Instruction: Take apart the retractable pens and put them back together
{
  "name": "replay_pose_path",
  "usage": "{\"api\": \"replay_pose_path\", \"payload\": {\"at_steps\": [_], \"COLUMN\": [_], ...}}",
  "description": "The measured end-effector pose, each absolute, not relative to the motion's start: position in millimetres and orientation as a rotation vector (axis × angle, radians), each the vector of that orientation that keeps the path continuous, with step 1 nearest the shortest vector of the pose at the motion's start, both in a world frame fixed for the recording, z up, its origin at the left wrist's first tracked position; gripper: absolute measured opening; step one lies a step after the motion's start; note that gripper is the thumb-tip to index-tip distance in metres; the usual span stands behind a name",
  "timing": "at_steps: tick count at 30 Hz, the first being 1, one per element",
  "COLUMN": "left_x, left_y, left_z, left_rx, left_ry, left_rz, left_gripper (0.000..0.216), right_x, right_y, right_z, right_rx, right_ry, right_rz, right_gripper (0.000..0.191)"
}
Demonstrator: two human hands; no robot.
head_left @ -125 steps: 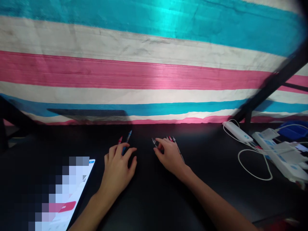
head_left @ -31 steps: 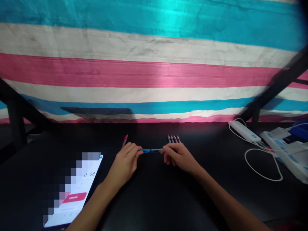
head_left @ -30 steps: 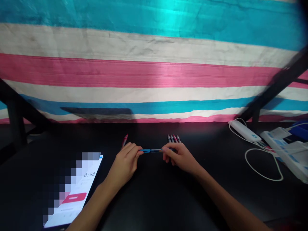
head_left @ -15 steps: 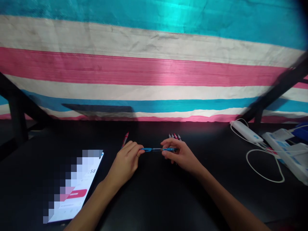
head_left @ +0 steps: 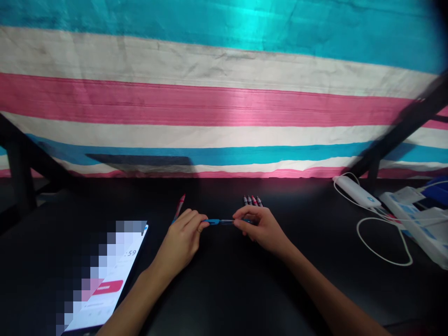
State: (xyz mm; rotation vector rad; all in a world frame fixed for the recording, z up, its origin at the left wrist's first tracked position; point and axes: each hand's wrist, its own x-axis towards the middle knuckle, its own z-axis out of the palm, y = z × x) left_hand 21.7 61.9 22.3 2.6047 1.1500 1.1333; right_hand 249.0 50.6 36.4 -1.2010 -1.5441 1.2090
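Evidently, two-handed handling of a blue pen (head_left: 214,222), mid-frame.
Left hand (head_left: 184,233) pinches one end, right hand (head_left: 261,226) the barrel; next move likely needs steadiness.

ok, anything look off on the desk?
No spill or damage visible. Mildly odd: the white cable lies in a loose loop beside the power strip, unlike the tidy row of pens. Blocky pixels also hide part of the lit screen.

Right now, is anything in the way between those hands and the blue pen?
Nothing visible. The left hand pinches the blue pen; the right hand is at its other end, its grip unclear. Four pens lie beyond, not between.
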Motion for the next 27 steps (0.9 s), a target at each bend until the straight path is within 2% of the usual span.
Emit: {"api": "replay_pose_path", "payload": {"at_steps": [3, 11, 27], "left_x": [21.1, 20.8, 12.7], "left_y": [62.1, 63.2, 66.0], "left_z": [21.3, 22.0, 30.1], "left_rx": [2.594, 2.602, 2.576], "left_ry": [1.153, 1.175, 1.278], "left_rz": [1.147, 1.147, 1.128], "left_gripper": [0.012, 0.011, 0.012], "right_x": [251.0, 255.0, 267.0], "right_y": [50.6, 54.5, 62.6], "right_z": [37.4, 35.1, 39.2], "right_rx": [-1.173, -1.123, -1.158], "right_ry": [-1.557, -1.683, -1.669], "right_rz": [1.197, 0.999, 0.839], "right_gripper": [0.022, 0.011, 0.010]}}
